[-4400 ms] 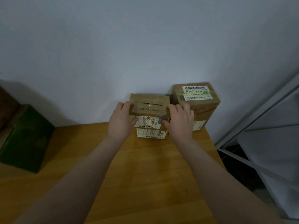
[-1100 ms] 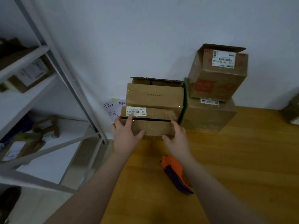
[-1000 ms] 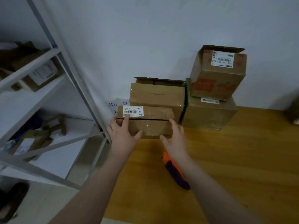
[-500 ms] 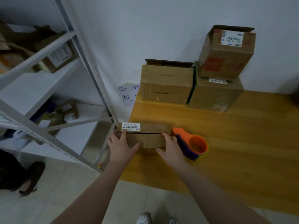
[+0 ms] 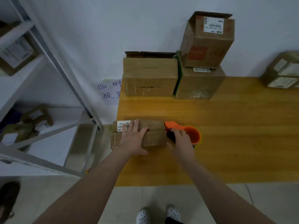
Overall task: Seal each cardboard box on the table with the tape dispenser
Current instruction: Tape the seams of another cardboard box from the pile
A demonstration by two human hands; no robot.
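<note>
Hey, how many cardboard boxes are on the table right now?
5: a small box under the left hand; a back-left box; a lower box beside it with a top box on it; a right-edge box. Back-left and right-edge ones may be stacks.

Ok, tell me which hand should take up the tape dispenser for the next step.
Right. The right hand lies on the orange tape dispenser, which sits just right of the small box, while the left hand is spread flat on that box, holding it down.

Left hand flat on small cardboard box, right hand on orange tape dispenser, wooden table
</note>
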